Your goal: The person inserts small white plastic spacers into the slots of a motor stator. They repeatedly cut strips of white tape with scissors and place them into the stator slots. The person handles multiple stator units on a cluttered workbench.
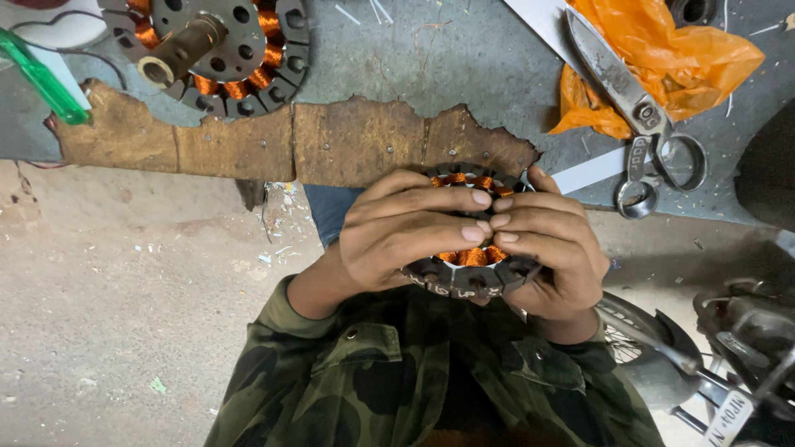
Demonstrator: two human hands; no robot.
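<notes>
I hold a round dark metal stator ring (468, 280) wound with copper wire coils between both hands, close to my chest. My left hand (397, 232) wraps over its left side with the fingers laid across the centre. Gripping the right side, my right hand (555, 248) has its fingertips meeting those of the left over the coils. Much of the ring is hidden under the fingers. My camouflage jacket sleeves fill the lower part of the view.
On the grey workbench (431, 58) lie a second stator with a shaft (219, 50) at the top left, a green-handled tool (41, 79), large metal scissors (642, 116) and an orange plastic bag (662, 50). Machine parts (729, 348) sit at the lower right.
</notes>
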